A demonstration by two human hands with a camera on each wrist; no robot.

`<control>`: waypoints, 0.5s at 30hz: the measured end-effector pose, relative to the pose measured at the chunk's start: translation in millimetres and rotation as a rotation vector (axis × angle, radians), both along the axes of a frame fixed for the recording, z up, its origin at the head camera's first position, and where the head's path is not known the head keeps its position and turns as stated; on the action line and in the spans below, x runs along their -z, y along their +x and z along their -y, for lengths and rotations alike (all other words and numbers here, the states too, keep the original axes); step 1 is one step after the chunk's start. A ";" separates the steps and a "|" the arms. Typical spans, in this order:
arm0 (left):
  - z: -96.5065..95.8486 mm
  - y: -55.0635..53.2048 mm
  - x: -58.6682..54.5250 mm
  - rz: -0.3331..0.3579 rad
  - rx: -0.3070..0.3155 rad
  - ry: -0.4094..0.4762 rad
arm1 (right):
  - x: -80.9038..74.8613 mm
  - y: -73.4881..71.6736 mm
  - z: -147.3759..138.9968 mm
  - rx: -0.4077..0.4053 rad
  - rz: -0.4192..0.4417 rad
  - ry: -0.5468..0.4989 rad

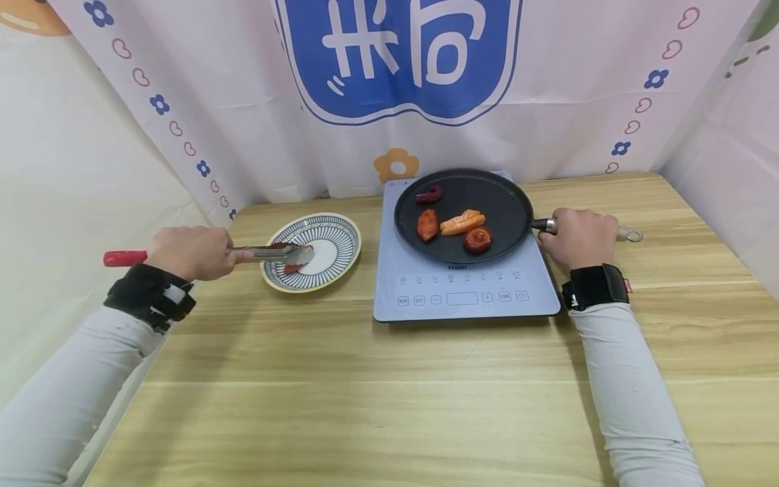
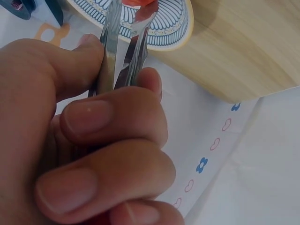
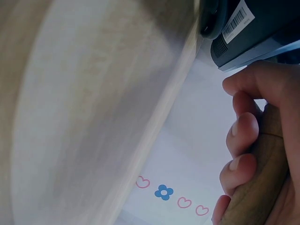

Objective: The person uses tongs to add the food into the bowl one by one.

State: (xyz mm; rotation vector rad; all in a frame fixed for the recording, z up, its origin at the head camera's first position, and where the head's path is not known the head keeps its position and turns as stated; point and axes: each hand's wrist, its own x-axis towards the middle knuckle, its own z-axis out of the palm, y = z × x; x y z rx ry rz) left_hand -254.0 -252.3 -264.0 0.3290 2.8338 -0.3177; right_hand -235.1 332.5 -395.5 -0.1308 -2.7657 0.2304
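My left hand (image 1: 191,251) holds metal tongs (image 1: 268,253) with a red handle end. Their tips are over a patterned plate (image 1: 348,260), where red food (image 1: 292,268) shows beside and under the metal. In the left wrist view, curled fingers (image 2: 126,112) wrap the tongs (image 2: 110,47), and a red food piece (image 2: 137,2) appears by the tips. My right hand (image 1: 581,237) grips the handle of a flat black frying pan (image 1: 499,196). The pan bears a dark red curled piece (image 1: 429,195), a red-orange piece (image 1: 428,224), a striped salmon-coloured piece (image 1: 462,222) and a round brown-red piece (image 1: 478,239).
Beneath the pan is a pale induction cooker (image 1: 389,270) with touch buttons along its front. Both it and the plate stand on a wooden table (image 1: 341,392). A printed white curtain (image 1: 243,135) hangs close behind the table's back edge.
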 end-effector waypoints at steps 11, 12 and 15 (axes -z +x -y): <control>2.4 -1.7 1.3 -0.011 0.013 0.005 | 0.4 0.0 -0.3 0.005 0.004 0.001; 2.3 -1.7 1.4 -0.010 0.011 0.006 | 0.5 -0.1 -0.3 0.004 0.003 0.001; 2.5 -1.2 1.7 -0.006 0.006 0.008 | 0.8 -0.6 -0.1 0.003 0.000 -0.002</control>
